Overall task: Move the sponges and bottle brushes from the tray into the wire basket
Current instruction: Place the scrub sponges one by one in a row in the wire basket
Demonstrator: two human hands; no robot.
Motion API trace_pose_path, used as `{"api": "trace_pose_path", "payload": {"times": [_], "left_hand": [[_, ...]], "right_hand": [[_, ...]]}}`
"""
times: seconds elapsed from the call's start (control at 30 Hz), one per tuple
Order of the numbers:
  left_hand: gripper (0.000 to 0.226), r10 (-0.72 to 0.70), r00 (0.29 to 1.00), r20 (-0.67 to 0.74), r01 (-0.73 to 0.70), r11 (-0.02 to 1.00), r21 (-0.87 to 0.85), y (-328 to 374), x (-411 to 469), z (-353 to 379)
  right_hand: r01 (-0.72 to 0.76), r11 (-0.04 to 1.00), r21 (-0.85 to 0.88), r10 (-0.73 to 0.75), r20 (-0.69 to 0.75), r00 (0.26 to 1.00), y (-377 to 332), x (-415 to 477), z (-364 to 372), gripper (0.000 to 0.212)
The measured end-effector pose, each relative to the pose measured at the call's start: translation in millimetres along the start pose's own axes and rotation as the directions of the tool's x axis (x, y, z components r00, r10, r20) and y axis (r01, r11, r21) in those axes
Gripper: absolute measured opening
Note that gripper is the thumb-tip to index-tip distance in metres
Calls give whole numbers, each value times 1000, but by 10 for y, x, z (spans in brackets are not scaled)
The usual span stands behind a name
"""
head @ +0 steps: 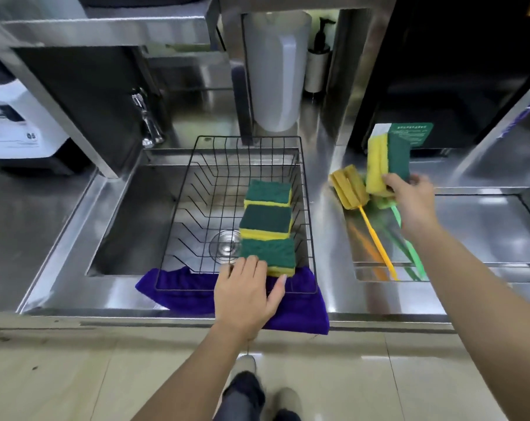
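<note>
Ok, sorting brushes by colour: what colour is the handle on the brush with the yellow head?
Yellow-orange handle, matching its head, clearest in the head view.

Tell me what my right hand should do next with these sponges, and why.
Probably carry the sponges in your right hand left, over the wire basket, and set them in its open left part. Three sponges already fill the basket's right side, your left hand rests on the nearest one, and the bottle brushes remain on the tray.
</note>
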State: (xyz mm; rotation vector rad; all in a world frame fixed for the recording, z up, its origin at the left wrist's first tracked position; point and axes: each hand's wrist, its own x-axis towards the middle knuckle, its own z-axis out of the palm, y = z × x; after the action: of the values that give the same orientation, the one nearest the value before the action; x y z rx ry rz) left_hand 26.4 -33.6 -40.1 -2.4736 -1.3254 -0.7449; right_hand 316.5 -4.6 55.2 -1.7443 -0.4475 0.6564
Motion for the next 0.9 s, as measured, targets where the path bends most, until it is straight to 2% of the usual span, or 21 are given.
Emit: {"api": "trace_pose_path", "payload": {"times": [0.1,0.2,0.37,0.63,0.73,0.77,0.9], "left_hand": [[52,-10,1000,3,10,1000,-18,16,0,2],[52,-3,1000,-16,3,999,-33,17,-19,4],[50,12,1000,11,-11,1000,-28,40,-24,1],[49,12,996,92,-10,1000,-19,52,-36,-22],[51,17,993,113,-16,1000,-15,49,-30,-46],[51,17,993,114,-15,1000,-13,48,-26,-50],[51,13,995,96,-11,1000,-18,55,-21,-42]], "right_hand": [[66,995,-69,-57,126,990,-33,-97,442,47],[175,963,-206,-120,253,960,-61,-146,803,53],[449,771,-451,-254,430,867,-186,-62,1283,66],[661,516,-545,-189,680,708,-215,205,1817,70],[725,288,-625,-151,718,679,-139,324,1893,69],[733,244,-635,-146,723,675,-127,355,1902,68],[770,220,-600,-48,781,622,-128,465,1879,74]]}}
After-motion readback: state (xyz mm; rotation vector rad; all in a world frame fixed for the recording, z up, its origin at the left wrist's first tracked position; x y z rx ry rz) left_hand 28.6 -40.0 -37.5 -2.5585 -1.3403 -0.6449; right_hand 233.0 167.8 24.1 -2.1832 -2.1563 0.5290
